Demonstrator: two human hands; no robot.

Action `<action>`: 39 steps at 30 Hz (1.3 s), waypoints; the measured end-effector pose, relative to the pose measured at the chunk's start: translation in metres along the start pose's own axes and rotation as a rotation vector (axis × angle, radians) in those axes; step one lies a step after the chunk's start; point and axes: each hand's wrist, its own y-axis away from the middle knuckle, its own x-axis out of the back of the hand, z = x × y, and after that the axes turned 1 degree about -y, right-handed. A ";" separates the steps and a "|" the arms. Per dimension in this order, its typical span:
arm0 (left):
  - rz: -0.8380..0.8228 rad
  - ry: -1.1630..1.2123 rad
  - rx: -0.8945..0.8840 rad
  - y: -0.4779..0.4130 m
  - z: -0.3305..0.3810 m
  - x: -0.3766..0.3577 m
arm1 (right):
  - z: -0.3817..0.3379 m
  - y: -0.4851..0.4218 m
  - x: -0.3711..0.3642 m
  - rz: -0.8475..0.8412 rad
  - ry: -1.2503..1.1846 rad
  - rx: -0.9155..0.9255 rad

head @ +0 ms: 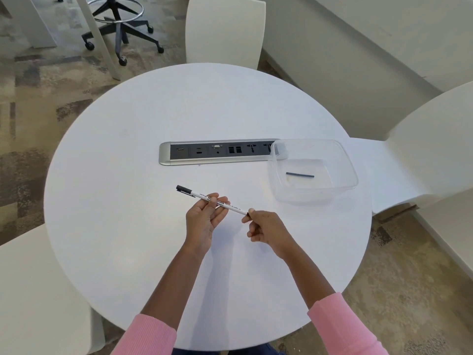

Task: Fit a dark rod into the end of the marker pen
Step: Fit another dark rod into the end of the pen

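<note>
Watching head view: left hand grips the pen mid-barrel above the table; right hand pinches its dark rear end. One rod lies in the tub. I'd steady the barrel and push straight along its axis.

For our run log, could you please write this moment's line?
left hand holds marker pen; right hand pinches its end; dark rod in tub
</note>
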 end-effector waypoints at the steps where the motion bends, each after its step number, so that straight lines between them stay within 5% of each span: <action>1: 0.007 0.011 0.004 0.000 0.000 0.000 | 0.003 0.000 -0.001 0.069 0.087 0.097; 10: -0.033 0.037 0.046 0.003 0.001 -0.005 | 0.010 0.005 -0.013 0.350 0.633 0.683; 18: -0.052 0.052 0.061 0.007 -0.003 -0.011 | 0.007 0.011 -0.021 0.437 0.889 0.850; 27: -0.042 0.027 0.059 0.009 -0.004 -0.012 | 0.002 0.008 -0.020 0.357 0.844 0.729; 39: -0.094 0.001 0.060 0.012 -0.007 -0.013 | -0.020 0.009 -0.018 0.136 0.264 0.213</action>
